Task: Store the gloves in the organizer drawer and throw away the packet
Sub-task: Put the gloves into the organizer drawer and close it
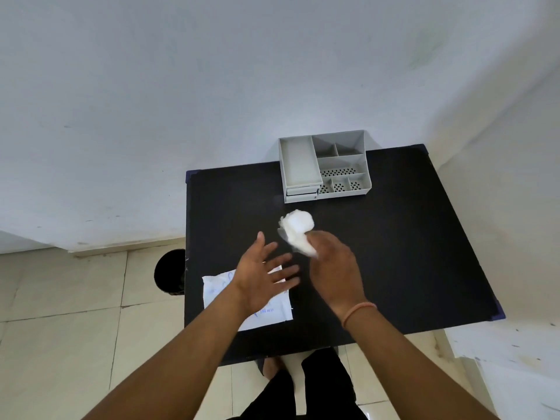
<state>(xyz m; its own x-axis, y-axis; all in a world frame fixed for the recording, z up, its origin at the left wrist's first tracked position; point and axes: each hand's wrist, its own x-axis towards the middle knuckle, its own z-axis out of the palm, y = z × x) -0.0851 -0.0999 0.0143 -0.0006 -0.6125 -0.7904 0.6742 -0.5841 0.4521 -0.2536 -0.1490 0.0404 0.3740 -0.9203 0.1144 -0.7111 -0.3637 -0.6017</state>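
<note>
Both forearms reach in from the bottom of the view, over dark trousers and a tiled floor, toward a black tabletop [409, 253]. On the right wrist sits an orange band [359, 313]. The right hand [333, 268] is curled shut around a crumpled white bundle of gloves [297, 231], which bulges out past the fingers and is held just above the tabletop, between the person and the organizer. The left hand [263, 274] is spread wide with the palm up and holds nothing; it hovers over the packet [218, 292], a flat white wrapper with blue print lying near the tabletop's left front edge.

At the far edge stands the grey organizer [325, 165], its top divided into open compartments. Two drawers [301, 192] are stacked at its front left, and both look pushed in, though the angle makes this hard to confirm. Beside the tabletop on the floor, to the left, stands a black bin [169, 271].

By my reading, the gloves are out of the packet and bunched for storing, so the unpacking part seems done. What is left appears to be everything else: opening a drawer, tucking the gloves inside, closing it, then picking up the packet and dropping it into the bin.
</note>
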